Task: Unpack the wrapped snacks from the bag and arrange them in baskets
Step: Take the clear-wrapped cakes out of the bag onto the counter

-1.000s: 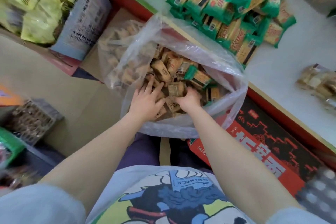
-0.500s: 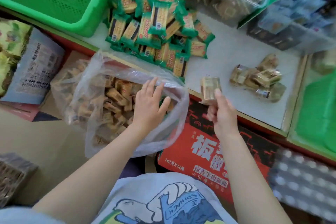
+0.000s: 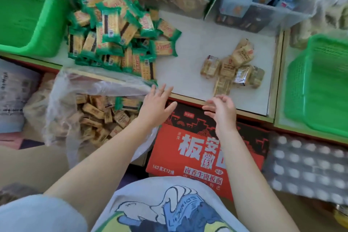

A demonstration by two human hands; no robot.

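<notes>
- Just left of the left grip (image 3: 157,106), the clear plastic bag (image 3: 94,88) stands open with many tan wrapped snacks (image 3: 105,117) inside; this grip has its fingers spread and straight, holds nothing, fingertips near the bag rim.
- Right grip (image 3: 223,111) is empty too, fingers loosely bent, over the front edge of the table (image 3: 188,73).
- Just beyond the right grip, a small group of tan packs (image 3: 233,68) lies on the table; further left of it, beyond the left grip, a big pile of green packs (image 3: 116,34).
- Baskets: one green basket (image 3: 28,15) far left of the left grip, another green basket (image 3: 316,84) well right of the right grip; no snacks visible in them.
- Handling, as I judge: packs are light, film wrap is smooth and a bit slippery, content prob. brittle (biscuit type), so do not squeeze hard. Best hold is across the flat faces w/ thumb and fingers, or scoop several w/ both grips. Bag is thin and soft, it collapses; keep its rim open w/ one grip.
- Vs. 0.5 s ago: right grip then pinched one tan pack in the air; now it is let go and the table group looks bigger by approx. one. Left grip was on top of the bag mouth, now it is at the bag's right edge.
</notes>
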